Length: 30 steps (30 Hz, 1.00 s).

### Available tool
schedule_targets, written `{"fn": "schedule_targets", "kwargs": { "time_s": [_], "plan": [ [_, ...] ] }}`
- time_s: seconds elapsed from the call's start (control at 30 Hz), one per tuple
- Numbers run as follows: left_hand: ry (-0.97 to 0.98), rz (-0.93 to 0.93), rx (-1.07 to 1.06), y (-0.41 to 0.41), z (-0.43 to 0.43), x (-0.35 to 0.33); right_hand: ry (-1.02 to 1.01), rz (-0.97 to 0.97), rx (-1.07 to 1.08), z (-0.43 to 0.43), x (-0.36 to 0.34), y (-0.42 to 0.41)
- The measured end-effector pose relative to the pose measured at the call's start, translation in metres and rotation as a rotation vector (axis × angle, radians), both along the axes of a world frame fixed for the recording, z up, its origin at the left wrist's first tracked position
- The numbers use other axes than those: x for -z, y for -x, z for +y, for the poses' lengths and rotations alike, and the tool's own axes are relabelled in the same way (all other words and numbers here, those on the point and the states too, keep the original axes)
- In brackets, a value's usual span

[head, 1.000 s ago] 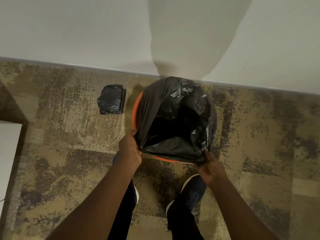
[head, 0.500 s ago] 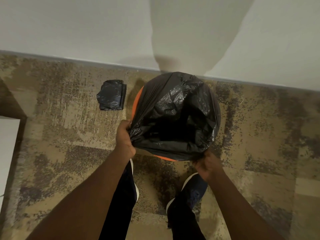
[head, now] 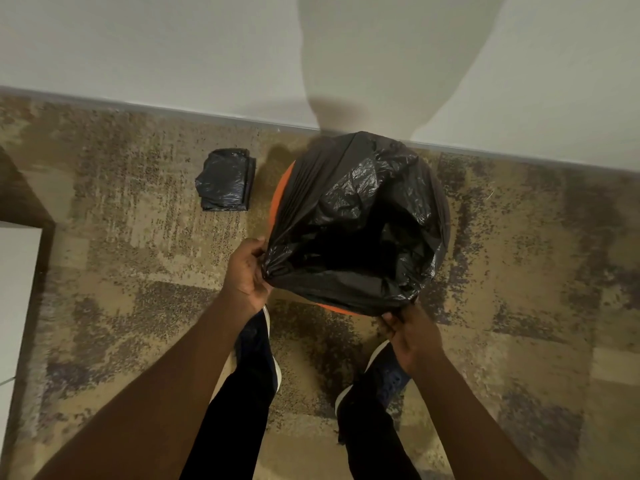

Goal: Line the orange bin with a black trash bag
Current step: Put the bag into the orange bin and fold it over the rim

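A black trash bag (head: 360, 209) hangs open over the orange bin (head: 281, 199), which stands on the carpet by the wall. Only slivers of the bin's orange rim show, at the left and at the near edge under the bag. My left hand (head: 247, 271) pinches the bag's mouth at its near-left corner. My right hand (head: 412, 336) grips the bag's near-right corner, just in front of the bin. The bag's far side drapes over the far rim, and the mouth gapes dark between my hands.
A folded stack of black bags (head: 225, 180) lies on the carpet left of the bin. The white wall and baseboard (head: 207, 110) run right behind the bin. A white surface (head: 15, 289) sits at the left edge. My shoes (head: 388, 375) stand in front of the bin.
Both hands have kept hold of the bag's mouth and bunched its near edge tighter. The bag has puffed up over the bin, hiding more of the orange rim.
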<state>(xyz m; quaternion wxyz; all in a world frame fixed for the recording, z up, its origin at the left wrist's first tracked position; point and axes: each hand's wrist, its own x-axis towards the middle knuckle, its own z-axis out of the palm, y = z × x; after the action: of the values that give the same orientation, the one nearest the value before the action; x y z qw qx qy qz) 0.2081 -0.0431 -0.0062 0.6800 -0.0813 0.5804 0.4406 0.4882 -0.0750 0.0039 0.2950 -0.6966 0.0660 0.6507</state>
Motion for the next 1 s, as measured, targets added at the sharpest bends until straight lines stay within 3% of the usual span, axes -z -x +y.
{"fn": "schedule_targets", "kwargs": {
  "time_s": [0.17,0.4,0.7,0.87,1.0],
  "plan": [
    [0.025,-0.063,-0.035,-0.012,-0.015,-0.009,-0.012,-0.024,-0.217,-0.022,-0.008,-0.002],
    [0.101,-0.056,-0.070,-0.024,-0.025,-0.001,0.044,-0.083,-0.365,-0.019,-0.010,0.020],
    [-0.003,0.049,0.002,0.008,0.023,0.012,0.074,-0.051,-0.277,0.010,0.006,0.011],
    [-0.053,0.099,0.248,0.044,0.058,0.000,0.024,-0.153,0.001,0.037,0.004,-0.026],
    [0.022,0.273,0.281,0.048,0.083,0.003,-0.120,-0.238,-0.109,0.072,-0.014,-0.030]
  ]
}}
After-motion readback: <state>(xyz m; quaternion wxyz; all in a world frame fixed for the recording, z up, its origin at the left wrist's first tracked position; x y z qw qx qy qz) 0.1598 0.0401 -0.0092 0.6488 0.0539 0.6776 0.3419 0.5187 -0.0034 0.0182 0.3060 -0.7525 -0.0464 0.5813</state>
